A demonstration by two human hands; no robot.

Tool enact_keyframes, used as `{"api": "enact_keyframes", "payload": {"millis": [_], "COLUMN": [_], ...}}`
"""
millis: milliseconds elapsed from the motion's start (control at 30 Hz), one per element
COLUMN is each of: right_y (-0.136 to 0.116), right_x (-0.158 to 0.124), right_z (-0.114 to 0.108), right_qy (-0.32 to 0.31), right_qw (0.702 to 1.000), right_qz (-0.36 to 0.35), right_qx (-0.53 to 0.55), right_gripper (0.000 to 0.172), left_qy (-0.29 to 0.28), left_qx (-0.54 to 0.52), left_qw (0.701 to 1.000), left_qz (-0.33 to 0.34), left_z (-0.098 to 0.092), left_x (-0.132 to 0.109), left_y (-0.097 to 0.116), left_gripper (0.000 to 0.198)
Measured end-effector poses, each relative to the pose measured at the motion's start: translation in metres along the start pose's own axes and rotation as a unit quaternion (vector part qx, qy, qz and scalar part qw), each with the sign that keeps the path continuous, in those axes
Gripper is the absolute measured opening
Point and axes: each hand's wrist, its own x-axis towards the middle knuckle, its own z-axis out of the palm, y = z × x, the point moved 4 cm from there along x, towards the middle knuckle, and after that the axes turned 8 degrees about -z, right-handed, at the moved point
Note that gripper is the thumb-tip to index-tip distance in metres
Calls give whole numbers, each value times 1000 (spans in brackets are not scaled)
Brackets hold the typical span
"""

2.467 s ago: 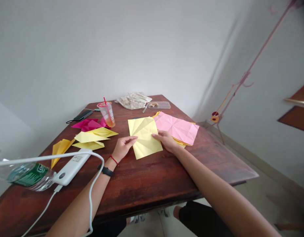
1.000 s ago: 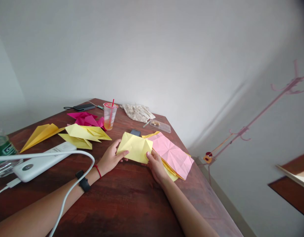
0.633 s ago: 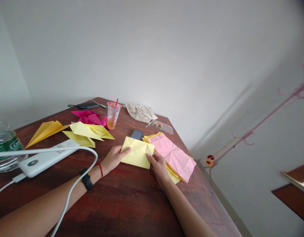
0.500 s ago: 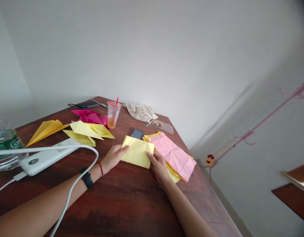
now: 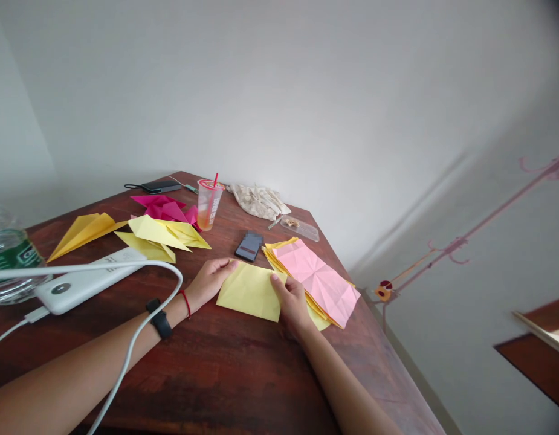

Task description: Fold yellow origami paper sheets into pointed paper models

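Our left hand and right hand just rest their fingers on the folded yellow origami paper, no real grip, flat on the wooden table. It's light, soft stuff, so we'd take it by the edges. The plastic cup holds orange drink and a red straw.

Phone ahead of hands, white cable left

two hands, one yellow sheet
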Motion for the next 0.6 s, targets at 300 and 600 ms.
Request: {"api": "enact_keyframes", "payload": {"millis": [300, 600], "right_y": [-3, -6], "right_x": [0, 0], "right_z": [-3, -3], "right_qy": [9, 19], "right_qw": [999, 992], "right_qz": [-13, -40], "right_qx": [-51, -117], "right_gripper": [50, 52], "left_qy": [-21, 7], "left_qx": [5, 4], "left_qw": [1000, 1000], "left_qz": [-4, -1], "left_z": [1, 2], "left_x": [2, -3], "left_y": [-3, 0], "left_gripper": [54, 51]}}
